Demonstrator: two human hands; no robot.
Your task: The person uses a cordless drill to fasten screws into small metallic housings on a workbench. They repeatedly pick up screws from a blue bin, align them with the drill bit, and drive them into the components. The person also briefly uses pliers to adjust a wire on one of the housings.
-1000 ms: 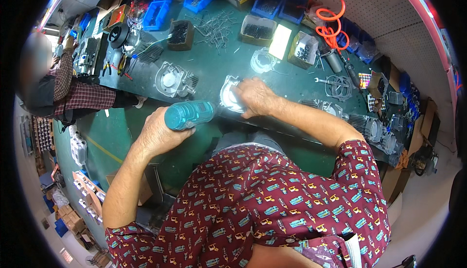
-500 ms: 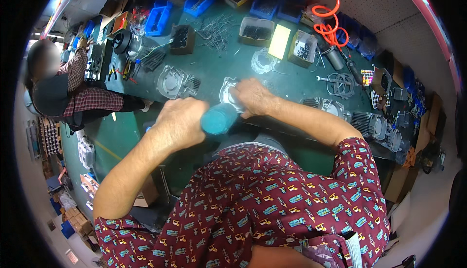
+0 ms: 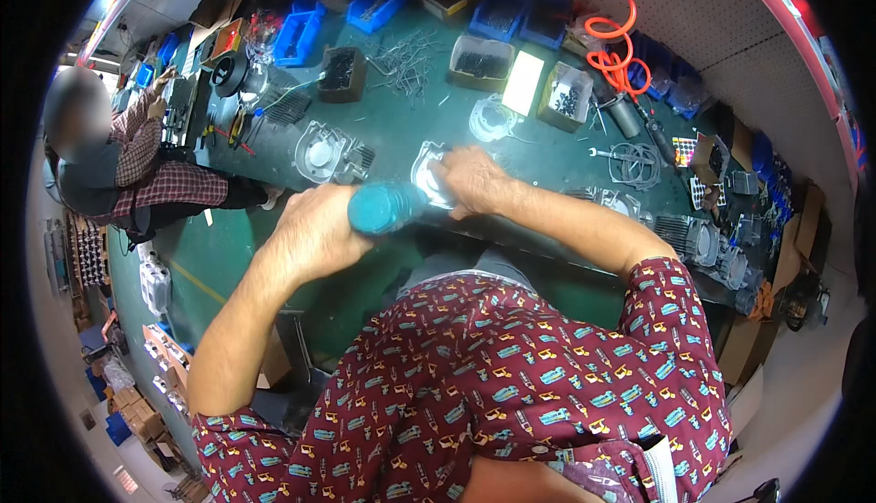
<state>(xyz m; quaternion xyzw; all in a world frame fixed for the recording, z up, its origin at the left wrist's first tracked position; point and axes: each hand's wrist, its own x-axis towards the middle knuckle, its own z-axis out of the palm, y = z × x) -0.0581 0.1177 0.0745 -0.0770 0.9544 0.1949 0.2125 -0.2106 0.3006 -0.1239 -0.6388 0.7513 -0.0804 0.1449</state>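
Note:
My left hand is closed round a teal mallet; its handle is hidden in my fist. The mallet's thick round head hangs over the bench's near edge, close to a silver metal casting. On that casting's right side my right hand grips with bent fingers, covering part of it. The casting sits at the near edge of the green bench. To its left lies a larger cast housing with fins. Behind it is a coil of clear tubing.
Blue bins and boxes of small parts line the back. Bent metal rods lie before them. More finned housings stand at the right. An orange coiled hose hangs down. Another person works at the far left.
My left hand and the mallet have shifted left and slightly up, and the mallet's head looks less blurred. My right hand stays on the casting.

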